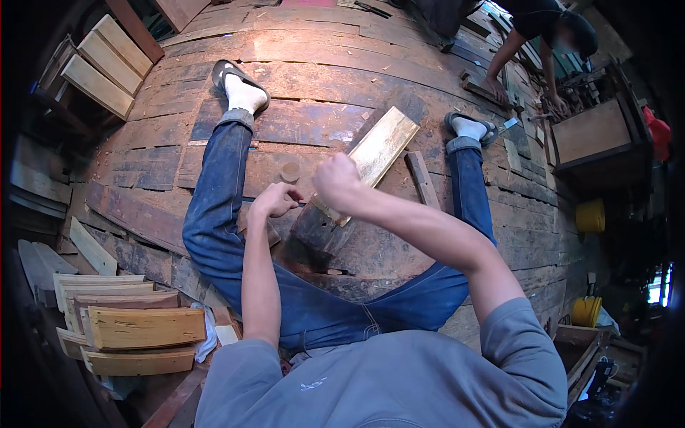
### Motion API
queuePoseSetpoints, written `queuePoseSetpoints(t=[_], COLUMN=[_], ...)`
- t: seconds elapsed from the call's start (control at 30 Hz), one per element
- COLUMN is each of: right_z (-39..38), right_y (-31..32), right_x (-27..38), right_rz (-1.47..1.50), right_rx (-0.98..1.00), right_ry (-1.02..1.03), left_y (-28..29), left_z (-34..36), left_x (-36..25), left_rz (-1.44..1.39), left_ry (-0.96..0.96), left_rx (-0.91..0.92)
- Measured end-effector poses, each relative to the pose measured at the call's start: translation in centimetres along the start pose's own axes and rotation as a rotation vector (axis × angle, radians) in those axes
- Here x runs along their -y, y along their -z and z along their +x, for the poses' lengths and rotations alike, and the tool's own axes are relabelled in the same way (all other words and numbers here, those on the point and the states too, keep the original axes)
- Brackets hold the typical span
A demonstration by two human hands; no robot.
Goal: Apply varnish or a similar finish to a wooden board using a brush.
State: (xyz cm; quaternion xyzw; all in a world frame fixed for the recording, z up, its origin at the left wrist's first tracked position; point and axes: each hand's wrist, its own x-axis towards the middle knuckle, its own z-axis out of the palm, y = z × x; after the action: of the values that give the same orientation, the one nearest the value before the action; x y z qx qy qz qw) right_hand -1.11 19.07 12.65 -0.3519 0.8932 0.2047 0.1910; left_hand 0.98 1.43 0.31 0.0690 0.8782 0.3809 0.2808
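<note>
A pale, curved-edge wood board (387,146) lies slanted on a thick dark wood block (314,232) between my legs. My right hand (337,184) is closed in a fist above the near part of the board; whatever it grips is hidden. Beside the board's near left edge, my left hand (274,202) has its fingers drawn together. A small dark bit shows at those fingertips, too small to name. Just beyond my left hand, a round wooden piece (290,171) rests on the floor. To the right of the block lies a narrow wood bar (422,178).
Curved wood pieces (146,327) are stacked at my left. Pale boards (107,60) lean at the far left. Shavings dot the plank floor (307,71). At the far right, another person (539,36) bends over wood near a wooden cabinet (596,132). Yellow rolls (589,215) sit at right.
</note>
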Motion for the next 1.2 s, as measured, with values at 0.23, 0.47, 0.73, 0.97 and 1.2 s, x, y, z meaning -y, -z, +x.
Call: queuePoseSetpoints(t=[0.23,0.47,0.73,0.97,1.2], right_z=[-3.5,-5.7,-6.9,-6.0,-3.2], right_y=[3.5,2.4,-0.4,1.9,1.7], right_x=[-0.7,-1.8,0.2,-2.6,-0.4], right_rz=[0.204,0.299,0.292,0.243,0.258], right_rx=[-0.147,-0.157,-0.067,0.019,0.082], right_ry=[0.145,0.008,-0.046,-0.036,-0.018], left_y=[0.7,0.5,0.1,-0.1,0.0], left_z=[-0.6,-0.2,-0.2,0.1,-0.1], left_x=[1.6,0.8,1.0,1.4,1.5], left_rz=[-0.055,-0.019,-0.017,0.000,0.036], left_ry=[-0.001,-0.080,-0.053,-0.051,-0.021], left_rx=[-0.033,-0.107,-0.129,-0.130,-0.144])
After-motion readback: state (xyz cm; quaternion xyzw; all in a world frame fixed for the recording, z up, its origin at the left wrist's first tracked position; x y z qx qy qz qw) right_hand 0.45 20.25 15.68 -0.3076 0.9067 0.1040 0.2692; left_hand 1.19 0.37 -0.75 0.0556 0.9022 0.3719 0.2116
